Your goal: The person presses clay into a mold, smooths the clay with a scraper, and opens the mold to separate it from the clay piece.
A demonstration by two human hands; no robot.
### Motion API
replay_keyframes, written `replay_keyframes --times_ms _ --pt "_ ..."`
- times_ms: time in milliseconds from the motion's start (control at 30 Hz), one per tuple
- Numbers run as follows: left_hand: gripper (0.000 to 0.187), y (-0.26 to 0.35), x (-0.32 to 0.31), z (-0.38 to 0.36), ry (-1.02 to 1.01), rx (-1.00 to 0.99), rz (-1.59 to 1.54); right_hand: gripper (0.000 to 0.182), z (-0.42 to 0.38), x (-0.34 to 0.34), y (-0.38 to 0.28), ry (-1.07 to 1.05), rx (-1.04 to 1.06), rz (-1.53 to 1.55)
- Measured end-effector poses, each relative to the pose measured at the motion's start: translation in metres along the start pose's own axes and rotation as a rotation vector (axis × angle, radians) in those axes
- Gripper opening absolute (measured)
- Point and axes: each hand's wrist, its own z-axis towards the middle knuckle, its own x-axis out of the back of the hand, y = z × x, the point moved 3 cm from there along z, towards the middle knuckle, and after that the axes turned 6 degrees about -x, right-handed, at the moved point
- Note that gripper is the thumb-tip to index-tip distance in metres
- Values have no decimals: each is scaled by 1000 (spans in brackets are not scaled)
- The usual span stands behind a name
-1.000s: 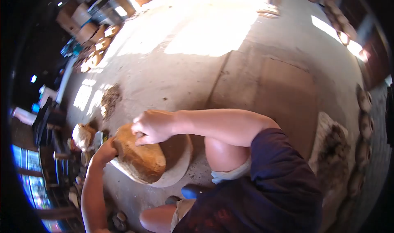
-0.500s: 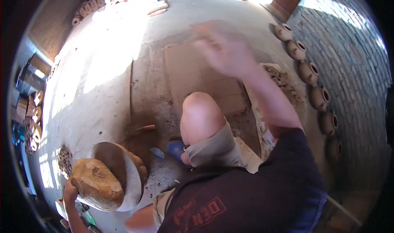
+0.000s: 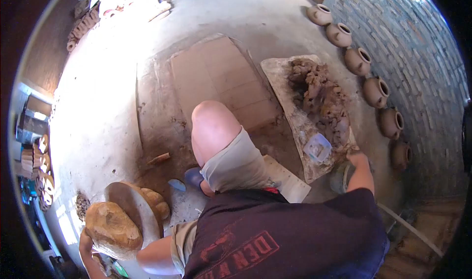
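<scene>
At the lower left, my left hand (image 3: 85,243) is against the outer edge of a big yellowish-brown lump (image 3: 112,226), its fingers partly hidden. The lump leans beside a round grey disc (image 3: 129,200), with another brown rounded piece (image 3: 155,203) behind it. On the right, my right hand (image 3: 358,158) reaches down over the rim of a bucket (image 3: 339,177), near the corner of a sheet (image 3: 280,75) that bears brown clay (image 3: 319,95). A clear plastic tub (image 3: 318,148) sits on that sheet. The right fingers are too hidden to read.
Several round clay pots (image 3: 358,61) line the brick wall (image 3: 408,58) at the right. Flat boards (image 3: 221,77) lie on the floor ahead. A wooden piece (image 3: 159,158) and a light blue piece (image 3: 177,184) lie near my foot. More pots (image 3: 45,163) stand far left.
My right hand has swung from above the boards down to the bucket on the right. The view has shifted rightward, uncovering the clay and tub. My left hand remains at the lump.
</scene>
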Motion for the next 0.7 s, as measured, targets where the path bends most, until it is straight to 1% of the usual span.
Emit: replay_keyframes --times_ms 33,100,167,200,233,300,400,533,600,633,700 --pt "32 0 1 -3 9 17 4 90 -74 18 -4 -51 -119 120" --pt "32 6 2 -9 19 47 29 93 -59 -35 18 -264 -125 406" --pt "33 9 4 -11 25 62 71 82 -118 -29 0 -366 -292 597" --pt "33 9 3 -12 24 68 90 80 -123 -37 0 -393 -328 639" --pt "34 0 6 -8 13 27 122 78 -128 -43 0 -405 -329 650" --pt "34 -18 16 1 -1 -56 180 75 -131 -50 -3 -394 -297 625" --pt "35 -38 28 13 7 -48 120 69 -122 -47 -8 -334 -209 528" --pt "30 -59 39 26 -42 -92 185 62 -113 -29 -26 -217 -59 354" --pt "26 -17 23 9 59 -133 529 58 -94 -18 -37 -143 33 262" --pt "24 -21 18 15 48 -149 424 57 -94 -6 -50 -103 90 205" --pt "28 -30 16 22 83 -183 449 53 -84 22 -83 2 224 103"
